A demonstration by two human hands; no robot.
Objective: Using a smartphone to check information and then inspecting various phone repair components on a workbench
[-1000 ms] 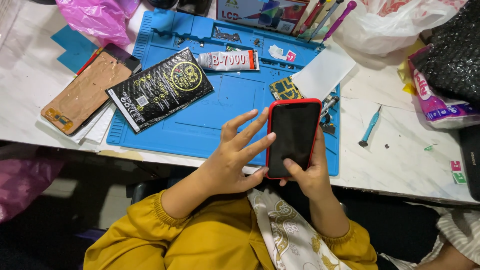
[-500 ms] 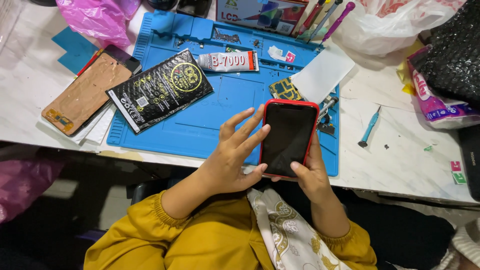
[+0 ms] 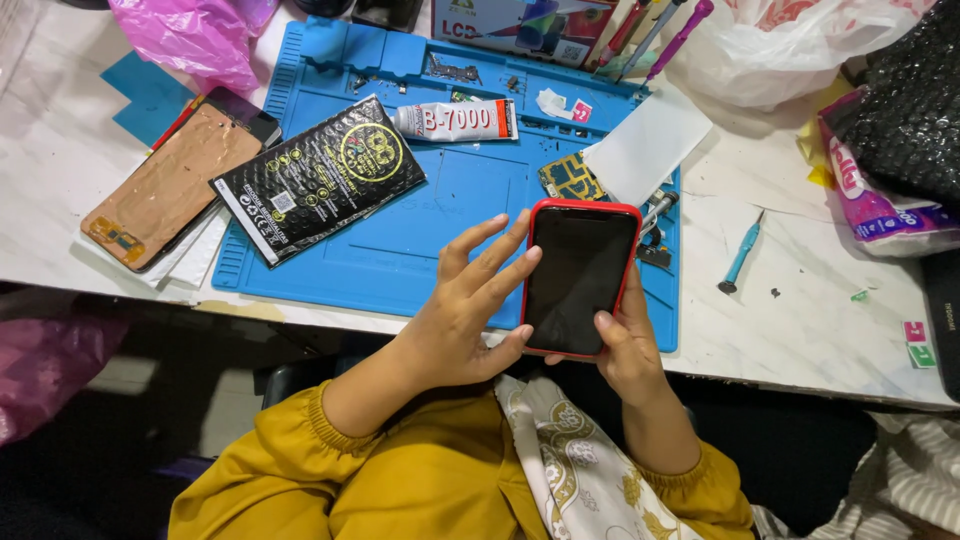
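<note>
Phone [image 3: 580, 280] screen dark; right hand [image 3: 630, 350] mostly hidden behind it.

Single camera on my head, looking steeply down, close over my hands, blue mat [image 3: 400, 240] and white table [image 3: 820, 300] beyond

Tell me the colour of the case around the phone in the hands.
Red: the case frames the dark-screened phone, clearest in the head view.
</note>
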